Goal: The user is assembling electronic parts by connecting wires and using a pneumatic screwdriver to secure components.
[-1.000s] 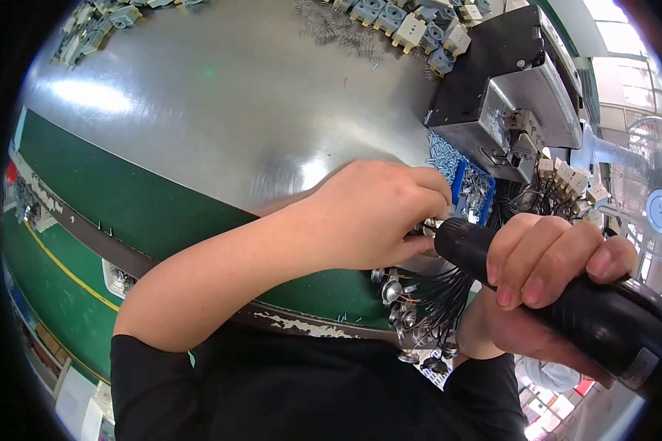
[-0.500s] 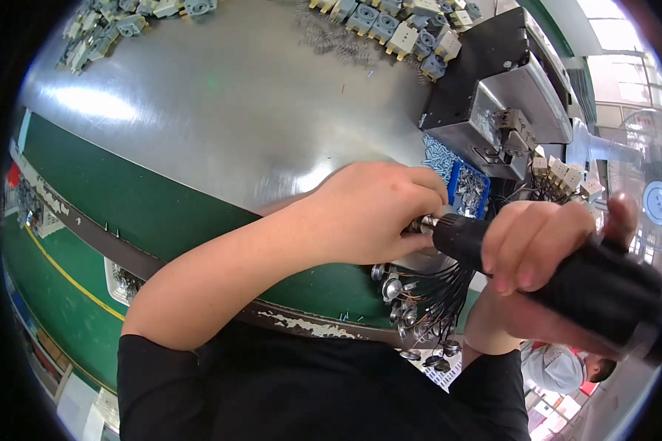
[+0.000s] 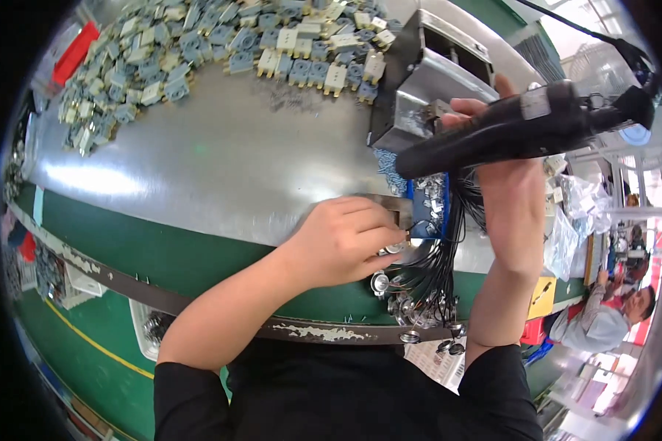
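Note:
My left hand (image 3: 349, 239) is closed over the steel tabletop near its front edge, fingers pinching a small silvery metal part (image 3: 394, 248); most of it is hidden under the fingers. My right hand (image 3: 511, 173) grips a black power screwdriver (image 3: 493, 138), raised and lying almost level, its nose toward the left above a heap of small bluish screws (image 3: 390, 167). No bit shows at the nose. Just right of my left hand, a bundle of black wires (image 3: 443, 268) with round metal ends (image 3: 412, 310) hangs over the table edge.
A blue tray (image 3: 410, 197) of small metal pieces sits under the screwdriver. Behind it stands a metal box machine (image 3: 404, 110). Grey and cream switch-like blocks (image 3: 191, 48) and loose springs (image 3: 290, 97) cover the far table. At the far right sits another person (image 3: 592, 327).
My right hand has lifted the screwdriver up and away from the part in my left hand. My left hand has shifted slightly left and nearer. The whole view has turned, showing more blocks.

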Demonstrator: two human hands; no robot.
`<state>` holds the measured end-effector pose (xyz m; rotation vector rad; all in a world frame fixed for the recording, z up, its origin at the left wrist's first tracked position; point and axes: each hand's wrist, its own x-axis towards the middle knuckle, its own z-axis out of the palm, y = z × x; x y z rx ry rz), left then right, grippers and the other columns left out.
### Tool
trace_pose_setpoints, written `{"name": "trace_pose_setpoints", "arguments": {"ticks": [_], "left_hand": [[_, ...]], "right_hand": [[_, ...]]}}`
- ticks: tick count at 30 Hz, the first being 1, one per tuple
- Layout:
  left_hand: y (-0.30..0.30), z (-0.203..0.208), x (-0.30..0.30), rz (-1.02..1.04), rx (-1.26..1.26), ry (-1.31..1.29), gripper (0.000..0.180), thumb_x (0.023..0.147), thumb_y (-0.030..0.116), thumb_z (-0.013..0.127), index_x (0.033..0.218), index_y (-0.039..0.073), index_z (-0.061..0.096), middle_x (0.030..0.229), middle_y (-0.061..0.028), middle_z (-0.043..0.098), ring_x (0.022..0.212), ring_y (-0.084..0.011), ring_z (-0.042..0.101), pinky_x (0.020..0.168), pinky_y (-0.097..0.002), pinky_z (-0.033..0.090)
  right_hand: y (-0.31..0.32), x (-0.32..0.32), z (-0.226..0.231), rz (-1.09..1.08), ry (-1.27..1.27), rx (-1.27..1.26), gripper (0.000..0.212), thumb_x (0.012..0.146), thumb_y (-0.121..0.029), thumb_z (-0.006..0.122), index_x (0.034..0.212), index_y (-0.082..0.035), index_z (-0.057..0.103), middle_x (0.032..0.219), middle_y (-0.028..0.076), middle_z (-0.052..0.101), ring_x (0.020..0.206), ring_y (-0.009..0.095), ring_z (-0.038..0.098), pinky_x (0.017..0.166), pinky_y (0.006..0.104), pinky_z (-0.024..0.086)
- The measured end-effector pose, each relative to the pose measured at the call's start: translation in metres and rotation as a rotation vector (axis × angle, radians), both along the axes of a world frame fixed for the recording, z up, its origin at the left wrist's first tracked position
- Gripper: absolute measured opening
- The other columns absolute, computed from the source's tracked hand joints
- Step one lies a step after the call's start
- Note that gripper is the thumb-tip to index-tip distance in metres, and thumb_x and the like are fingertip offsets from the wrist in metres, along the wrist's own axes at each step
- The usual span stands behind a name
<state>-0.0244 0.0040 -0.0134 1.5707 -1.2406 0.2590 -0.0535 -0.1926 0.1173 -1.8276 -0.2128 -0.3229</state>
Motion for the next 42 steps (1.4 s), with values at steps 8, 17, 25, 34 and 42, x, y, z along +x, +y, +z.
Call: {"name": "trace_pose_setpoints", "arguments": {"ticks": [8,17,25,34,42], "left_hand": [[0.0,0.005,-0.011,0.044,0.094,0.091,0.032,0.068,0.008,0.091,0.096,0.006,0.074,0.094,-0.0087,0.074,0.092,-0.0295,0.074,0.08,-0.041,0.061],[-0.002,0.02,-0.038,0.162,0.039,0.596,0.057,0.074,0.017,0.091,0.118,-0.003,0.062,0.09,-0.0098,0.076,0.089,-0.0152,0.074,0.077,-0.0328,0.058],[-0.01,0.022,-0.027,-0.204,-0.051,0.051,0.05,0.074,0.033,0.087,0.108,0.0,0.07,0.087,-0.0114,0.072,0.076,-0.0298,0.072,0.071,-0.0376,0.058],[-0.022,0.028,-0.045,-0.303,0.106,-0.024,0.033,0.072,0.017,0.086,0.102,0.008,0.074,0.092,-0.0052,0.074,0.072,-0.0243,0.071,0.065,-0.035,0.057],[-0.02,0.023,-0.051,-0.279,0.201,0.005,0.029,0.078,0.018,0.086,0.103,0.01,0.074,0.097,-0.003,0.075,0.079,-0.0223,0.073,0.069,-0.0349,0.058]], "right_hand": [[-0.023,-0.059,-0.015,0.004,0.148,-0.439,0.04,0.084,-0.007,0.071,0.123,0.003,0.066,0.109,0.014,0.07,0.107,0.03,0.068,0.096,0.042,0.052],[-0.014,-0.064,-0.044,0.172,-0.27,-0.908,0.041,0.074,-0.014,0.082,0.11,-0.002,0.068,0.107,0.011,0.069,0.1,0.03,0.068,0.087,0.0426,0.056],[-0.125,-0.07,-0.023,-0.716,-0.825,-0.91,0.038,0.091,-0.028,0.073,0.113,0.002,0.067,0.102,0.019,0.07,0.093,0.037,0.068,0.085,0.0485,0.054],[-0.152,-0.059,-0.037,-1.257,-0.266,-1.013,0.063,0.09,-0.036,0.081,0.137,-0.002,0.057,0.143,0.022,0.052,0.136,0.041,0.044,0.116,0.0518,0.033],[-0.154,-0.083,-0.033,-0.921,-0.306,-1.128,0.031,0.083,-0.016,0.085,0.108,-0.005,0.072,0.095,0.012,0.069,0.096,0.031,0.062,0.09,0.0413,0.046]]}}
